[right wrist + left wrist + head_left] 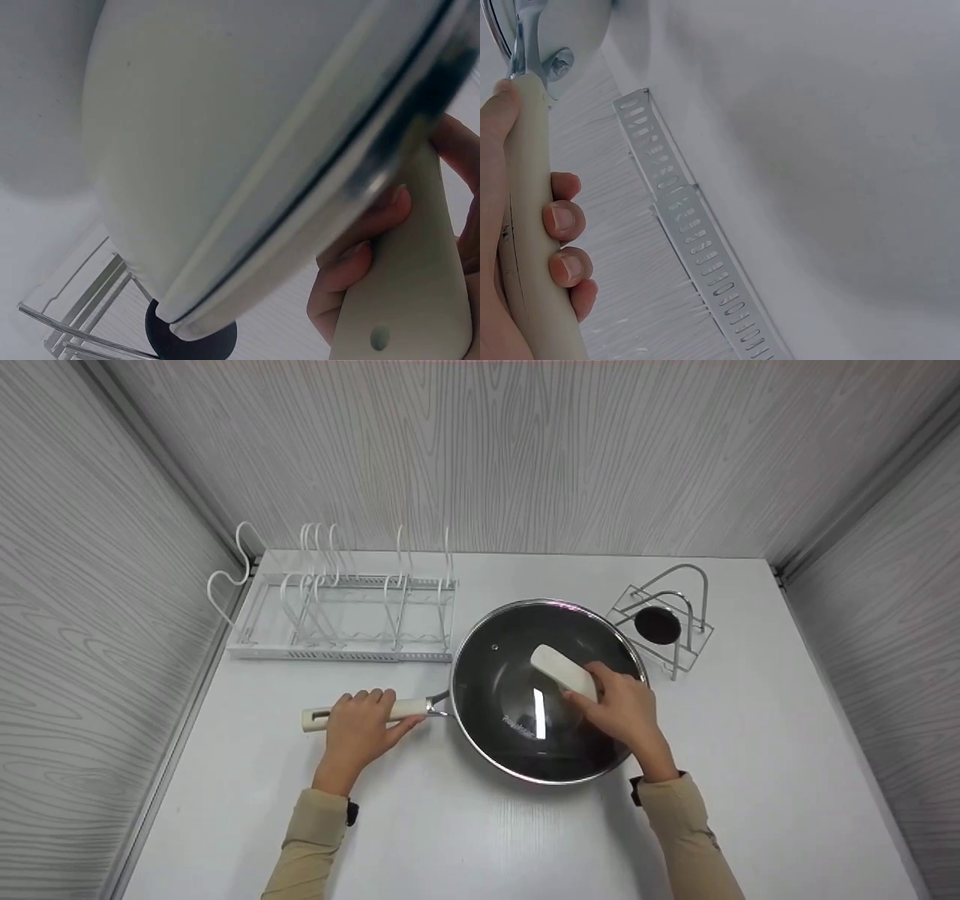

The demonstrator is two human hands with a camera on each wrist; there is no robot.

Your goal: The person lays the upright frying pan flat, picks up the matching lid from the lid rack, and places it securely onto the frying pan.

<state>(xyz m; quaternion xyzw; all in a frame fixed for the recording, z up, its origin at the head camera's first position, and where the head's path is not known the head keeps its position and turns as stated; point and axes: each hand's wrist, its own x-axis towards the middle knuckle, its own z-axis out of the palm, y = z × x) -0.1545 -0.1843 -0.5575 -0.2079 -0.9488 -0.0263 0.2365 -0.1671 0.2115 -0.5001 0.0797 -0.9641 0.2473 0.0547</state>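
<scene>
white tabletop [480,840] spreads wide toward the person, bare in front of both sleeves, while grey wood-grain walls close it in at the back, left and right. the wok [546,690] sits near the middle of the table, covered by a glass lid [517,690] with a steel rim. its long cream handle [409,708] runs out to the left, nearly level with the table's back edge, so the wok's long axis lies left to right. the left hand [358,729] wraps round that handle, fingers curled over it; the left wrist view shows the fingertips [562,219] pressed against the cream grip. the right hand [622,712] grasps the lid's flat cream knob [564,671], which slants from upper left to lower right across the glass; in the right wrist view the fingers [360,259] curl under it. behind the handle, just apart from the wok's rim, stands a white wire pan rack [341,615] along the back left. a small wire lid stand [664,619] with a dark disc sits just beside the wok's right rear rim, leaving little room there.
</scene>
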